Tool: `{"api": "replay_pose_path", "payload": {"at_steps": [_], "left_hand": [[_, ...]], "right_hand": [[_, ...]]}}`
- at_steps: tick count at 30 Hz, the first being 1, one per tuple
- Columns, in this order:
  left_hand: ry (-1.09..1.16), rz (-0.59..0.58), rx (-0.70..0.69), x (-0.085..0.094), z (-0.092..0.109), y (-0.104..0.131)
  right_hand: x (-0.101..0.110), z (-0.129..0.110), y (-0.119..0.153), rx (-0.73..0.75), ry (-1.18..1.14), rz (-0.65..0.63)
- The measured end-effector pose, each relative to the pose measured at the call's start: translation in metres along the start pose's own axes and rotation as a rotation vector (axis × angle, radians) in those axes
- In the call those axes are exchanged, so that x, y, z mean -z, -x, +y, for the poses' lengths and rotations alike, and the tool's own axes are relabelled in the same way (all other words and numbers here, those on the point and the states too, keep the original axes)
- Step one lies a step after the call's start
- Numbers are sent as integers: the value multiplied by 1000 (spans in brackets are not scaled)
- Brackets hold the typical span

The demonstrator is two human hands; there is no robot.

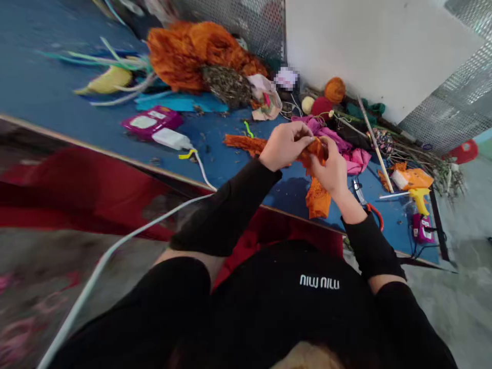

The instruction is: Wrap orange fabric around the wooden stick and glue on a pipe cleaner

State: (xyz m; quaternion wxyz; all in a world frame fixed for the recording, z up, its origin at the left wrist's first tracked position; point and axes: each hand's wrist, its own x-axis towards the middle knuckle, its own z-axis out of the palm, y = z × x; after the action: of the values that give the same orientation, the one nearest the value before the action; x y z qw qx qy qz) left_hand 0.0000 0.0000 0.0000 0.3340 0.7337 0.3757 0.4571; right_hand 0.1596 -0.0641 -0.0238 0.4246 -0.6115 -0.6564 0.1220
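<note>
Left hand (285,145) and right hand (331,166) pinch orange fabric (318,197), fingers closed upon it, above the blue table (46,84); its middle is bunched, handling seemingly partway done; two ends extend loose, apparently yet unworked.

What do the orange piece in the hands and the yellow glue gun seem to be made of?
Orange piece: probably crepe paper or thin fabric, matte; its surface looks crinkled. Yellow glue gun: likely hard plastic, given its even colour and moulded-looking shape; too small to judge gloss.
</note>
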Motion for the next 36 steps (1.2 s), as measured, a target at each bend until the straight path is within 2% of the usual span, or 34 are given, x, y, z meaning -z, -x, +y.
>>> {"api": "replay_pose_path", "payload": {"at_steps": [3, 6, 11, 14, 18, 23, 28, 33, 36], "left_hand": [[2, -32, 5, 1, -1, -6], [100, -127, 58, 0, -1, -5], [283, -212, 181, -4, 2, 4], [345, -244, 232, -9, 5, 6], [380, -303, 273, -14, 12, 6], [387, -304, 292, -11, 18, 5], [320, -333, 314, 0, 8, 0], [179, -427, 374, 10, -10, -3], [149, -500, 413, 13, -18, -3]], "right_hand": [[9, 17, -3, 20, -80, -13], [22, 35, -6, -45, -206, 6], [44, 53, -1, -230, -399, 166], [46, 50, 7, -265, -465, 83], [33, 39, 14, -169, -355, -105], [26, 36, 8, -20, -177, -100], [49, 47, 0, -111, -363, -74], [80, 56, 2, -314, -474, 67], [96, 61, 3, -378, -501, 148]]}}
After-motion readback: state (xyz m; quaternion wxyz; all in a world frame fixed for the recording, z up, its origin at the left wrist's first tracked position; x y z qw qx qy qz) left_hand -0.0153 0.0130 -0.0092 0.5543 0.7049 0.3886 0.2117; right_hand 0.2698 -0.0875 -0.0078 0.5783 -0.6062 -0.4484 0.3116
